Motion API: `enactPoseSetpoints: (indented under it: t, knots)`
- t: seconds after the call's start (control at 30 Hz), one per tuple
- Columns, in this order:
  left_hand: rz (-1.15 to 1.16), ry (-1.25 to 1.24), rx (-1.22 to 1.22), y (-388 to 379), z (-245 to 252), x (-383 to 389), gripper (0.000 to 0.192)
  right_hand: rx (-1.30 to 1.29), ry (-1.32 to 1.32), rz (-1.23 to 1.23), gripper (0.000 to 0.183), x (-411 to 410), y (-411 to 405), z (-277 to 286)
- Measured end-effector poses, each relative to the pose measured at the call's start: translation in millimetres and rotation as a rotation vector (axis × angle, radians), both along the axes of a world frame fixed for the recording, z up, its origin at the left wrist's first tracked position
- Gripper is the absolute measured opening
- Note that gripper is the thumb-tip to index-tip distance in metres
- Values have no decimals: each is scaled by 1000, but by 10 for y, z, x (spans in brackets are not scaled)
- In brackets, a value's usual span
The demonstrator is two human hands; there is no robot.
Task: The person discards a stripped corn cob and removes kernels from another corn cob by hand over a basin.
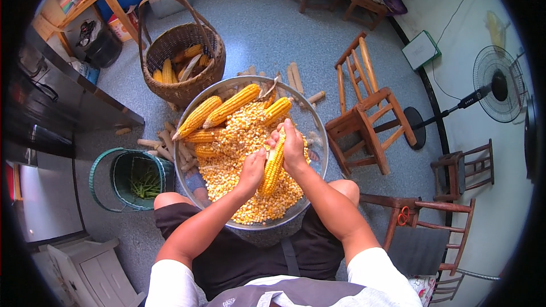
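Note:
An ear of yellow corn is tilted over a round mesh sieve that rests across my lap. My right hand wraps the upper part of the ear, thumb along its side. Against the ear's left side is my left hand, its fingers partly hidden under it. Loose corn kernels heap in the sieve below both hands. Several whole ears, among them a long one and a shorter one, lie at the sieve's far side.
A wicker basket with more ears stands beyond the sieve. Bare cobs lie on the floor around it. At left is a green bucket holding green plant pieces. Wooden chairs and a standing fan are at right.

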State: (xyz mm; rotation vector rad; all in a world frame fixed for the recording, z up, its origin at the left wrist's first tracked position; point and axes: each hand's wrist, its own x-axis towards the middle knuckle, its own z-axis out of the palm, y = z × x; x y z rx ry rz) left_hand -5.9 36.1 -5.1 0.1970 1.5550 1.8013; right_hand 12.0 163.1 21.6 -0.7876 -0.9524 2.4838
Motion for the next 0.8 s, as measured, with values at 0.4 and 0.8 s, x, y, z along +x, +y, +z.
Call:
enactPoseSetpoints:
  t: [0.4,0.8]
  knots:
    - [-189,171,7,-25,55,26,41,-43,42,-49,30,19,178,-71]
    - [-33,-196,-66,-1,38,52,42,-57,42,1,28,2,126,-11]
